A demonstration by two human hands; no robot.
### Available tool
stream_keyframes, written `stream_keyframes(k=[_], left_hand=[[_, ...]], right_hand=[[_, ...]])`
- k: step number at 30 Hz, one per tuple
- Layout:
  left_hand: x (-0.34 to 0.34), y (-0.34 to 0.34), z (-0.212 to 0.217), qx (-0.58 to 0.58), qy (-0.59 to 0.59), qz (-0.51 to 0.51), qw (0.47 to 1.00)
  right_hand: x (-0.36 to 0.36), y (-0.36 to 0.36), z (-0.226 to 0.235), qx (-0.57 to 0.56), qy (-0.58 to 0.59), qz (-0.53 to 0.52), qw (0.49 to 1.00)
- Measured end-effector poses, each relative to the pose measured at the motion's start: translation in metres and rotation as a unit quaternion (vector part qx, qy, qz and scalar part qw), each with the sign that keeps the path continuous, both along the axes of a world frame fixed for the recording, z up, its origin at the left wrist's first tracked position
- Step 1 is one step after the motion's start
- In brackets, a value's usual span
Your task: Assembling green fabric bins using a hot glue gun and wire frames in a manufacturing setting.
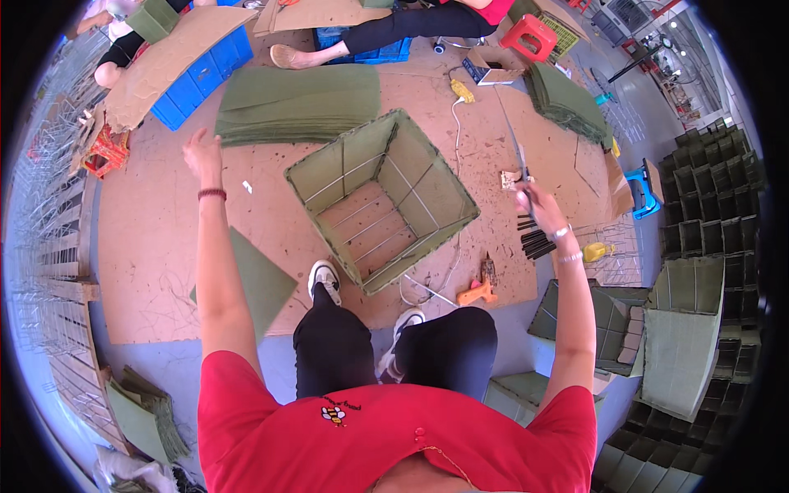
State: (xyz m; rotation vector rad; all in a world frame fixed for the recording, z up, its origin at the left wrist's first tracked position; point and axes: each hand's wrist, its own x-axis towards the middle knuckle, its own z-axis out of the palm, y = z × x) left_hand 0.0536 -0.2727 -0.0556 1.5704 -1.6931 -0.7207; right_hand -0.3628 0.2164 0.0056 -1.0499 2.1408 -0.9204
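My left hand [202,154] reaches out with fingers apart, holding nothing, just beside the near corner of a stack of green felt sheets [296,103]. My right hand [538,205] is closed on a long thin dark rod [514,148] that points up and away. Between my hands an open green box with a wire frame [382,197] stands tilted on a brown board [156,246], just past my white shoes. A bundle of black rods [534,240] lies below my right hand. One loose green sheet [259,283] lies under my left forearm.
An orange glue gun [477,290] lies by my right foot and a yellow bottle [597,250] by my right wrist. Another person [394,25] sits at the far side near blue crates [205,74]. Finished green boxes [707,205] are stacked at the right, wire frames [57,246] at the left.
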Motion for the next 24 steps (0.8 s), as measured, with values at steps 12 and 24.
stream_keyframes(k=[12, 24], left_hand=[[-0.121, 0.118, 0.033, -0.473, -0.292, -0.51, 0.656], [-0.135, 0.12, 0.036, -0.475, -0.289, -0.587, 0.588]], right_hand=[[0.077, 0.128, -0.047, -0.034, -0.086, -0.099, 0.991], [0.095, 0.188, -0.054, -0.058, -0.156, -0.179, 0.97]])
